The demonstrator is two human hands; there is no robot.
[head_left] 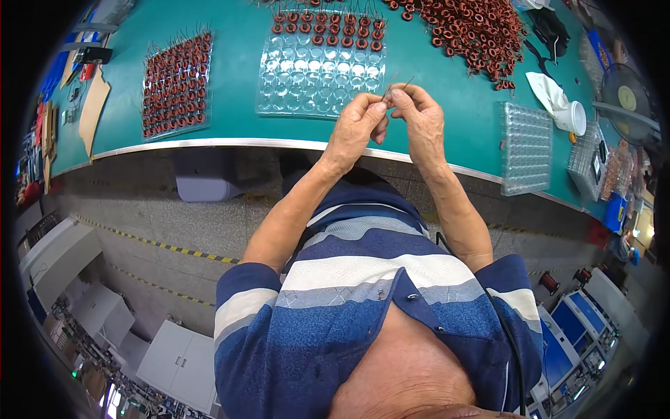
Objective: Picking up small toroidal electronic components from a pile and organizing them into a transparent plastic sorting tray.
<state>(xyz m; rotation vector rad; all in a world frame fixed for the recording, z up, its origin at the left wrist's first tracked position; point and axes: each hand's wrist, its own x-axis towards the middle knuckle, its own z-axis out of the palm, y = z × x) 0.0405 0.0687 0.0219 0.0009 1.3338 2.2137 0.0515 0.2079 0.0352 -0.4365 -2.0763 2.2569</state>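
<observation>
Room: was a factory workshop.
Green workbench [237, 70]: stretched beneath the right hand [424, 126].
Ring coils [474, 35]: lay heaped beyond it.
Floor [223, 223]: hazard tape [174, 248] ran behind the left hand [354, 133].

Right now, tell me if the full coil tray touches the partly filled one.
Apart: the head view shows green tabletop between the full tray and the partly filled tray.

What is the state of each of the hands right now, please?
Left hand: pinched closed; what it holds cannot be told.
Right hand: closed, pinching thin wires.
</observation>
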